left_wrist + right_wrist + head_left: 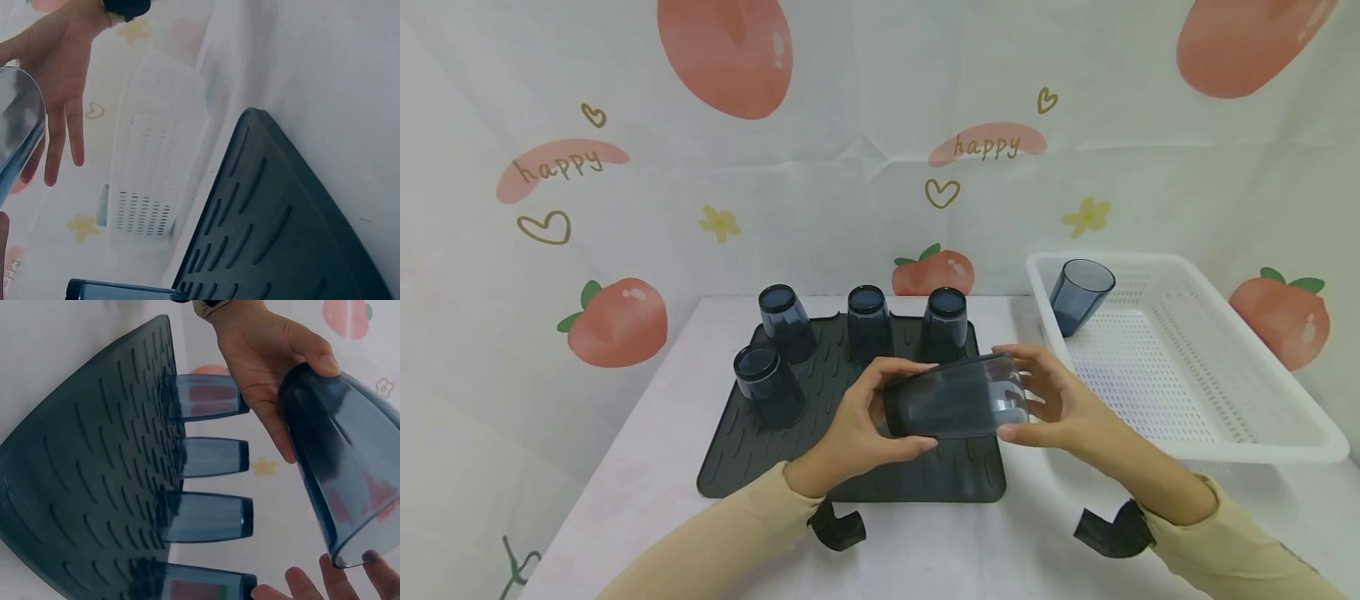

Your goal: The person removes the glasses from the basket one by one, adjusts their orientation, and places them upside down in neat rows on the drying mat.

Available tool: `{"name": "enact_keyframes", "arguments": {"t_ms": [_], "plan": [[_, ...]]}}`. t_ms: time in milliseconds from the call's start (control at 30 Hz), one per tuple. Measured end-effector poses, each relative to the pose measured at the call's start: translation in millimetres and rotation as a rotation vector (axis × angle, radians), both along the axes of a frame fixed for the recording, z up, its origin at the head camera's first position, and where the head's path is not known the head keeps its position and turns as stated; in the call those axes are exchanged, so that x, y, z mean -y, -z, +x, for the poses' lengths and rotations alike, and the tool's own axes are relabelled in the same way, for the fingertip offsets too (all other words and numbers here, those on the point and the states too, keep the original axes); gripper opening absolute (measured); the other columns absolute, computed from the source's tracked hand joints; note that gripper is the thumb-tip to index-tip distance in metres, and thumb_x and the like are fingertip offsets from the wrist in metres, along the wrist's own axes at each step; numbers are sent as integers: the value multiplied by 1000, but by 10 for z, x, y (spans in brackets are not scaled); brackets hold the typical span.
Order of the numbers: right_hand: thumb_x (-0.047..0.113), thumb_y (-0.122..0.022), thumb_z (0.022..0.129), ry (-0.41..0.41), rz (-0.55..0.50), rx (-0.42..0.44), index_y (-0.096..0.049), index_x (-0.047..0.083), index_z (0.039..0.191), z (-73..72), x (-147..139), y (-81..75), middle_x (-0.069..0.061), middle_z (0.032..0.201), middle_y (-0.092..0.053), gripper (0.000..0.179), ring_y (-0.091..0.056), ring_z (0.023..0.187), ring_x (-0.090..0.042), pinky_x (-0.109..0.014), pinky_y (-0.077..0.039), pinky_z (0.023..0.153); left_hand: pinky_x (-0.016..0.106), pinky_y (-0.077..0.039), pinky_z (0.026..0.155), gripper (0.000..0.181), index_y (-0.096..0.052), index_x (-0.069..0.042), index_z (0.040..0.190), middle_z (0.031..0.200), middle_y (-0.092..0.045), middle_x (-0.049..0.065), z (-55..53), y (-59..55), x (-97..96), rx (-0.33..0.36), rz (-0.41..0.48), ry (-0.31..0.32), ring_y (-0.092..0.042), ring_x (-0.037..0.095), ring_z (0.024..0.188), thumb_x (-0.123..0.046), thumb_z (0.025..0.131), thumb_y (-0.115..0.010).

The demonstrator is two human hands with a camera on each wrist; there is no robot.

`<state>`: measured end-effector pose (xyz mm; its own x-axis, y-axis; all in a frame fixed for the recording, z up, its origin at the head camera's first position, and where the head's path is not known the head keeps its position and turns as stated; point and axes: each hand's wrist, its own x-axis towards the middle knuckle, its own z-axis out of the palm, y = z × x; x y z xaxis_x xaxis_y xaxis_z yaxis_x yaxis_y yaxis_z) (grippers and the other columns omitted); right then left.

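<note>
A blue-grey tinted drinking glass (958, 400) lies sideways in the air between both hands, over the right part of a black drying mat (895, 475). My left hand (859, 421) grips its thick base end, thumb below and fingers above. At the rim end, my right hand (1063, 404) holds it between thumb and fingers. The right wrist view shows the held glass (350, 456) with its dark base by the left hand (262, 359) and its rim near the right fingertips (337, 584). Several matching glasses (867, 325) stand upside down along the mat's back and left.
To the right stands a white perforated plastic basket (1255, 333). Another tinted glass (1081, 296) leans in its back left corner. The white table (647, 500) meets a printed cloth backdrop (850, 200) behind the mat.
</note>
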<state>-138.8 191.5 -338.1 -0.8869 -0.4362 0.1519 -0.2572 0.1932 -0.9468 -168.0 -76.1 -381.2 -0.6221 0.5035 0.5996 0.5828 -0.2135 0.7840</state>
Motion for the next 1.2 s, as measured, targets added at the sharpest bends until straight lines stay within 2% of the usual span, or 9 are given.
{"name": "enact_keyframes", "arguments": {"t_ms": [167, 267, 433, 600, 700, 1000, 1200], "plan": [[6, -74, 82, 6, 22, -18, -36, 16, 143, -11, -39, -20, -15, 138, -43, 74, -47, 126, -32, -19, -45, 97, 36, -53, 93, 74, -42, 3, 131, 135, -49, 25, -29, 11, 34, -19, 23, -2, -54, 24, 119, 19, 67, -76], [5, -71, 84, 15, 14, -30, -36, 17, 144, -16, -79, -38, -14, 141, -42, 70, -47, 129, -23, -17, -43, 98, 36, -53, 94, 74, -43, 4, 131, 134, -49, 25, -42, 9, 53, -26, 28, -14, -55, 25, 119, 19, 67, -76], [1, -64, 89, 18, -14, -61, -38, 17, 143, -27, -114, -57, -8, 139, -46, 61, -51, 123, -3, -16, -44, 98, 38, -52, 96, 74, -43, 4, 130, 133, -50, 24, -51, 8, 85, -46, 29, -32, -54, 27, 120, 18, 66, -77], [5, -59, 94, 48, -1, -70, -41, 18, 141, -23, -128, -73, 2, 135, -52, 52, -52, 122, -2, -20, -48, 93, 38, -53, 94, 75, -43, 3, 131, 133, -51, 23, -56, 17, 111, -51, 22, -28, -55, 28, 118, 17, 67, -77], [6, -58, 95, 63, 13, -65, -41, 18, 141, -25, -137, -65, 4, 133, -53, 49, -53, 121, -1, -22, -50, 91, 37, -53, 93, 75, -43, 3, 132, 132, -50, 24, -57, 26, 119, -54, 18, -15, -55, 24, 116, 17, 67, -77], [6, -55, 97, 59, 3, -51, -43, 14, 138, -37, -155, -26, 4, 131, -56, 43, -56, 120, -4, -23, -49, 91, 34, -49, 99, 75, -42, 4, 132, 130, -51, 25, -68, 52, 119, -82, 16, -18, -53, 23, 121, 17, 66, -77], [3, -53, 97, 28, -27, -62, -46, 10, 135, -53, -156, 13, 2, 126, -59, 40, -59, 117, -9, -24, -50, 91, 34, -49, 100, 75, -42, 5, 131, 129, -52, 26, -72, 43, 121, -85, 35, -16, -53, 23, 122, 17, 66, -77]]}}
